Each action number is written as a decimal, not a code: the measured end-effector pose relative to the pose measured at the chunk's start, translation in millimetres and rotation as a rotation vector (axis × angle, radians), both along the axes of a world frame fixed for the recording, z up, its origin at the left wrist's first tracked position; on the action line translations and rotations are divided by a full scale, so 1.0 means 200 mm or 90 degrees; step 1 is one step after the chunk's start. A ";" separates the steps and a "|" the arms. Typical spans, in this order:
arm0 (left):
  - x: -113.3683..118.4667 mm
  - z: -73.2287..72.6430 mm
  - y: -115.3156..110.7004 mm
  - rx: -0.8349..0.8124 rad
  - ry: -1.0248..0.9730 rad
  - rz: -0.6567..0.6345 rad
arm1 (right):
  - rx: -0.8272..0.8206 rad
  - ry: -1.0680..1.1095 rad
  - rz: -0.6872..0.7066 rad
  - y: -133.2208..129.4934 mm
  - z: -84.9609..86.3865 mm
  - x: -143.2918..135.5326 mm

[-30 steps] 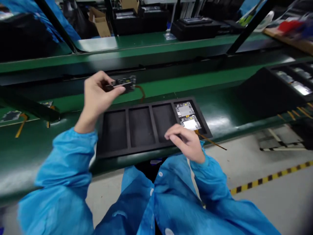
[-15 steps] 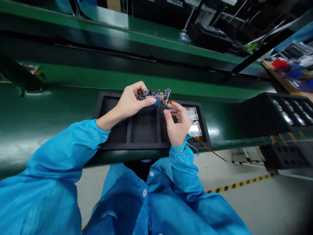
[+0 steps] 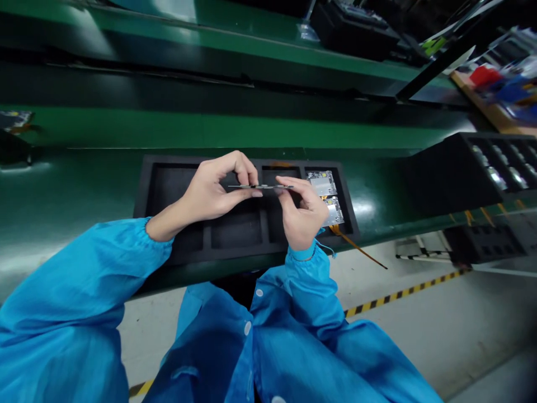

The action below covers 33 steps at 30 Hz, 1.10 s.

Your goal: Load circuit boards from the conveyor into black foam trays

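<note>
A thin circuit board (image 3: pixel 267 187) is held edge-on to my view, so its faces hardly show. My left hand (image 3: pixel 222 184) pinches its left part between thumb and fingers. At the right end, my right hand (image 3: pixel 304 208) has its thumb and fingertips closed on the board. Below both hands lies a black foam tray (image 3: pixel 235 254) divided into compartments. Its rightmost compartment holds two more circuit boards, an upper one (image 3: pixel 322 184) and a lower one (image 3: pixel 334 211), each with a silvery plate. An orange flex cable (image 3: pixel 356 246) runs from the lower board over the tray's edge.
The tray rests on a green bench (image 3: pixel 84 196) near its front edge. To the right stands a black foam block (image 3: pixel 453 179) with several shiny parts in its slots. Another board (image 3: pixel 15 118) lies at the far left. A dark post (image 3: pixel 444 67) rises at the back right.
The circuit board has turned from showing its flat face to lying edge-on. My right hand, apart from its main face before, now grips its right end. The view has shifted slightly.
</note>
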State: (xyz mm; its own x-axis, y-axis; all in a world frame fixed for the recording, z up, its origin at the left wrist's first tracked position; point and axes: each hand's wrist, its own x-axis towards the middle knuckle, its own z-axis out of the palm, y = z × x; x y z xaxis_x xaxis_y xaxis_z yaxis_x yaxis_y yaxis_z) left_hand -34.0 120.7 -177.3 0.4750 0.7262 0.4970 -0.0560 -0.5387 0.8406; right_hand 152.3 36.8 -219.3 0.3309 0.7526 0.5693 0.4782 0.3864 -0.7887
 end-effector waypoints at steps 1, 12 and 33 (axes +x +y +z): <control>0.00 0.00 0.00 0.004 0.002 -0.007 | 0.009 -0.007 0.006 0.00 0.01 0.00; 0.00 0.00 -0.01 0.046 0.053 -0.054 | 0.089 0.009 -0.007 -0.02 0.04 -0.01; 0.13 -0.08 -0.10 -0.604 0.025 -0.089 | 0.173 0.108 -0.137 -0.03 -0.01 -0.04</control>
State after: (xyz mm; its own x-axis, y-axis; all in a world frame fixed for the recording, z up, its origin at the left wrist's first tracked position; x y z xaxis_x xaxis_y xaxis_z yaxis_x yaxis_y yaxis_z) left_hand -7.3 100.7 -193.6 0.5922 0.7533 -0.2861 -0.0311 0.3762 0.9260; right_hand 145.1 30.4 -221.9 0.5709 0.4851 0.6624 0.4426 0.4976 -0.7460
